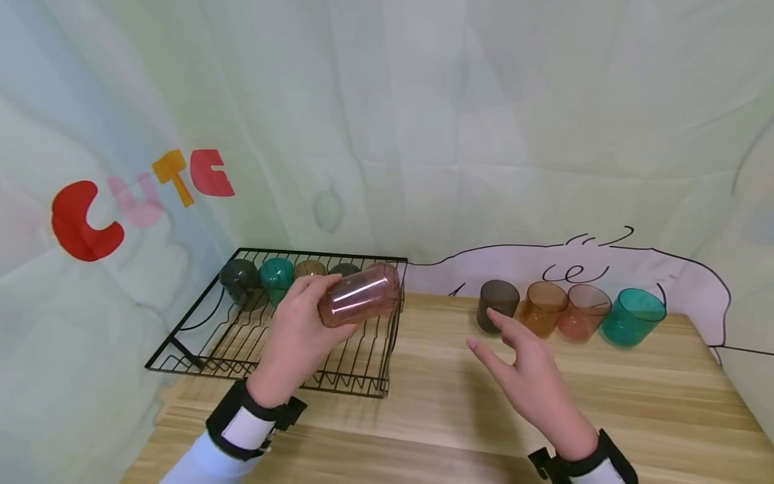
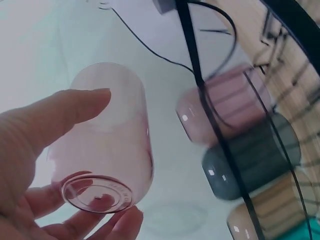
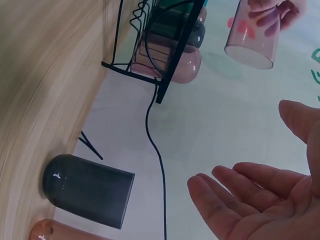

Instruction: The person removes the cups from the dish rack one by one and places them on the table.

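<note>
My left hand grips a clear pink cup near its base, holding it tilted on its side above the black wire rack. In the left wrist view the cup's round base faces the camera, with the thumb across its side. The right wrist view shows its open mouth pointing away from the left hand. My right hand hovers over the table with thumb and fingers spread, holding nothing. A dark grey cup stands upright just beyond its fingertips.
Upside-down cups line the rack's back: dark grey, teal, amber, another grey and pink. Right of the grey table cup stand upright amber, pink and teal cups. A curtain backs the wooden table.
</note>
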`<control>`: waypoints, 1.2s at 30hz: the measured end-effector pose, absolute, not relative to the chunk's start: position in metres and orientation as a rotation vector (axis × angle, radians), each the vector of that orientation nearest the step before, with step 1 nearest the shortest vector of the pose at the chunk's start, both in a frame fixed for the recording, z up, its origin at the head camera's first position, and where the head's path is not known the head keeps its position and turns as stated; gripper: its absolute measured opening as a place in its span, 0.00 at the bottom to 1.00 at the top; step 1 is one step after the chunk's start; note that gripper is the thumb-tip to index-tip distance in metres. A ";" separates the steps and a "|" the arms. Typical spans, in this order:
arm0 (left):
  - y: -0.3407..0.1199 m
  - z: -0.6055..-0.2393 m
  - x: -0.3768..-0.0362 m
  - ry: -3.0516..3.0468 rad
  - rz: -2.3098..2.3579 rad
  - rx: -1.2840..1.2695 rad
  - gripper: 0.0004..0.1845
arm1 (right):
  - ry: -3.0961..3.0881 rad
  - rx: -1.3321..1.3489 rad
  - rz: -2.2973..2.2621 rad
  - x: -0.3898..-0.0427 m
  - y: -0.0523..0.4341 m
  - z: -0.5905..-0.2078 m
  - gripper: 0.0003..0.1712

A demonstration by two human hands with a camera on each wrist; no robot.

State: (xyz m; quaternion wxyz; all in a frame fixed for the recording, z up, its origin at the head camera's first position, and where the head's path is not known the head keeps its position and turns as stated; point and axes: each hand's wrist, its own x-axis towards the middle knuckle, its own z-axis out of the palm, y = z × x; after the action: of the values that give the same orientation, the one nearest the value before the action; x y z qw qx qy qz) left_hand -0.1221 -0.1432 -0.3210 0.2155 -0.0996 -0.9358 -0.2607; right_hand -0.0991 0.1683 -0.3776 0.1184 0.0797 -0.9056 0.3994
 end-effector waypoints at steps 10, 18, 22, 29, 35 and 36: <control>-0.115 -0.327 -0.123 -2.602 -1.040 -0.277 0.38 | -2.678 0.220 1.293 -0.101 0.166 -0.371 0.37; -0.095 -0.332 -0.125 -2.558 -1.168 -0.266 0.38 | -2.671 0.232 1.300 -0.101 0.164 -0.372 0.36; -0.088 -0.335 -0.125 -2.528 -1.215 -0.265 0.38 | -2.651 0.258 1.290 -0.101 0.160 -0.370 0.35; -0.077 -0.339 -0.122 -2.507 -1.244 -0.265 0.37 | -2.617 0.288 1.274 -0.103 0.152 -0.367 0.35; -0.070 -0.336 -0.119 -2.497 -1.378 -0.277 0.36 | -2.595 0.331 1.280 -0.105 0.146 -0.365 0.34; -0.069 -0.336 -0.119 -2.499 -1.384 -0.278 0.36 | -2.590 0.333 1.283 -0.105 0.145 -0.365 0.34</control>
State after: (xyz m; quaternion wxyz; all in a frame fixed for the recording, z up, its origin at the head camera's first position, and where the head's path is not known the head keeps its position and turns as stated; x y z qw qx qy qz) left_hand -0.1189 -0.0690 -0.3363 0.1351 -0.0959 -0.8627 -0.4777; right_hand -0.1050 0.1450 -0.3649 0.1159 0.1137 -0.8841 0.4381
